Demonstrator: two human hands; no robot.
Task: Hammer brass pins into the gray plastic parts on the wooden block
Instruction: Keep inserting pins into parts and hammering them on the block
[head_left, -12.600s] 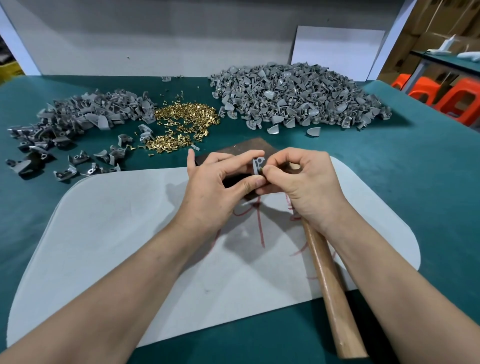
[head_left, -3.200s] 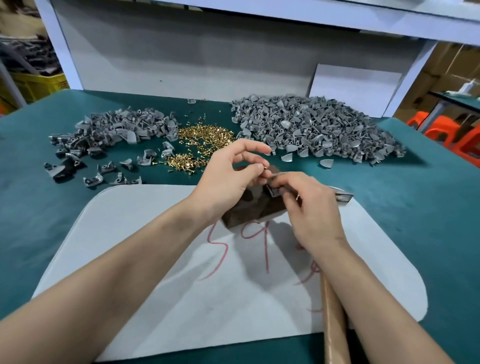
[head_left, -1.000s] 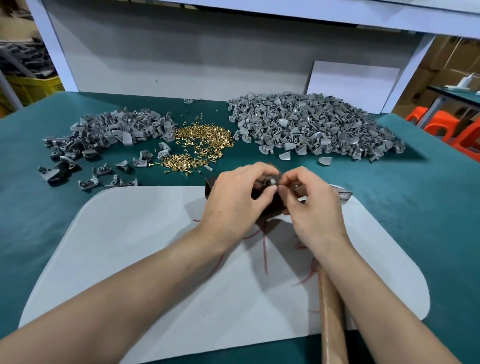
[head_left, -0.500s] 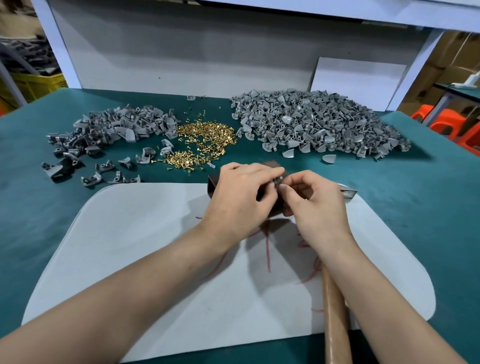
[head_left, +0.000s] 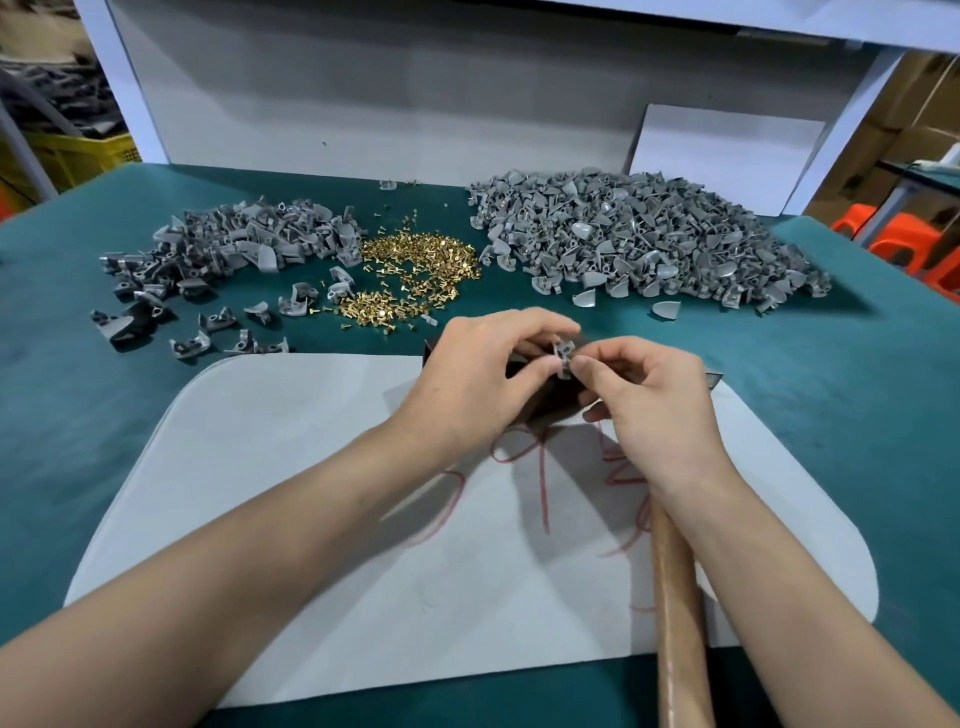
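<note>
A gray plastic part sits just above the dark wooden block, caught between both hands; the left hand pinches it from the left with thumb and curled fingers; the right hand pinches its right side with thumb and forefinger, and whether a pin lies under those fingertips cannot be told; the block stands at the far edge of a white mat; the hammer lies on the mat, its wooden handle under the right forearm; beyond, on the green table, loose brass pins lie between a left heap of gray parts and a larger right heap.
</note>
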